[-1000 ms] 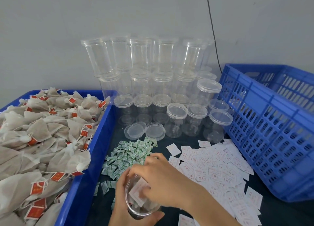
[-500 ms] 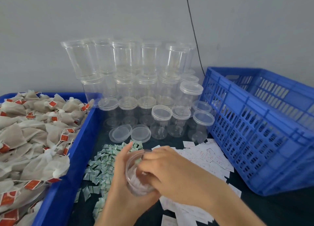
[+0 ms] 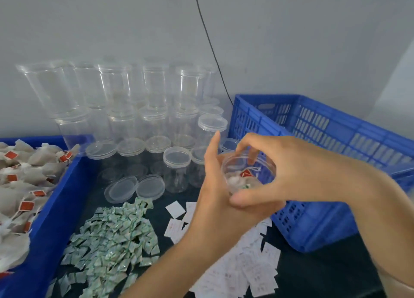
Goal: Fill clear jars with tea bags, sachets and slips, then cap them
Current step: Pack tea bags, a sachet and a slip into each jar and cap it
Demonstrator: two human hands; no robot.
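Observation:
My left hand [image 3: 215, 199] grips a clear jar [image 3: 247, 176] from below and the side, raised in front of the blue crate. Inside the jar lie a tea bag with a red tag, a green sachet and something white. My right hand [image 3: 298, 174] arches over the jar's open mouth, fingers on its rim, one fingertip dipping inside. Tea bags [image 3: 24, 181] with red tags fill a blue tray at the left. Green sachets [image 3: 112, 239] are piled on the dark table, white slips [image 3: 242, 266] beside them. Two loose lids [image 3: 134, 188] lie flat behind the sachets.
Stacked empty clear jars [image 3: 125, 109], several capped, stand against the grey wall. A large blue slatted crate [image 3: 313, 141] sits at the right, close behind my hands. A black cable [image 3: 210, 44] hangs down the wall.
Both hands have lifted the jar up and to the right, from above the sachets toward the crate. The camera view has shifted right.

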